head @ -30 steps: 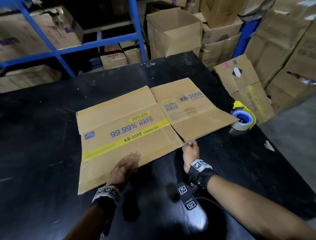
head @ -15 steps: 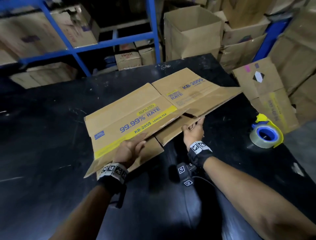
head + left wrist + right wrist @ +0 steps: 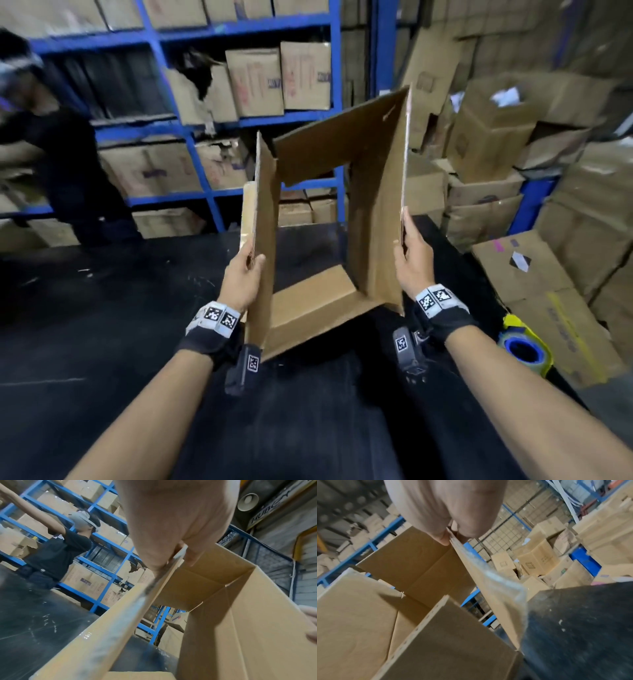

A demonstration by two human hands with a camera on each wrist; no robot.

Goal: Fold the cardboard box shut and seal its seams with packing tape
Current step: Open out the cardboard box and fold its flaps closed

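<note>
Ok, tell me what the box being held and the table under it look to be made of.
The box: plain brown corrugated cardboard, matte; the cut edge pinched by the left hand shows a layered board thickness, and crease lines run across the panels. The table: a dark, fairly smooth top with pale scuffs and a dull sheen; likely painted or laminated, the core cannot be told.

— What carries everything here?
— A black table [image 3: 102, 342], scuffed with pale marks; a tape dispenser [image 3: 524, 346], yellow with a blue core, sits at its right edge.
— Does the cardboard box [image 3: 373, 222] rest on it?
— Can't tell; its lower corner hangs near the tabletop.
</note>
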